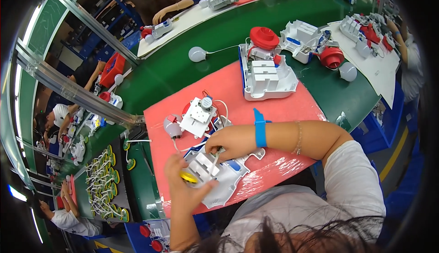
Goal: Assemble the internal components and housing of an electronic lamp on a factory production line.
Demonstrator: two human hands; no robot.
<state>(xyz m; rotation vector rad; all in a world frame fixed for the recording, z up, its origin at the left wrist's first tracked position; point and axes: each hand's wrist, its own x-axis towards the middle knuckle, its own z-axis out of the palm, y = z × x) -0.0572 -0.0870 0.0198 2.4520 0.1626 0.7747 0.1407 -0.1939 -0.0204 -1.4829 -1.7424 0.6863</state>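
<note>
A white plastic housing (222, 186) lies tilted on the pink mat in front of me. My left hand (180, 186) grips its left side, thumb and fingers spread around it. Beside that palm, a yellow round disc (188, 177) sits at the housing's edge. Over the upper part of the housing, my right hand (228, 143) is closed, its fingertips pinching what looks like a white cable (213, 165); the fingers partly hide it. Just beyond stands a white mechanism with a round metal motor (206, 102), joined by wires and a tube to a pale bulb-shaped part (173, 127).
On the pink mat (183, 97), a white housing with a red round part (264, 38) stands farther back. Another such assembly (304, 40) lies to its right. At left, a dark tray (122, 180) holds several green-yellow round boards with white cables. Co-workers sit around the green bench.
</note>
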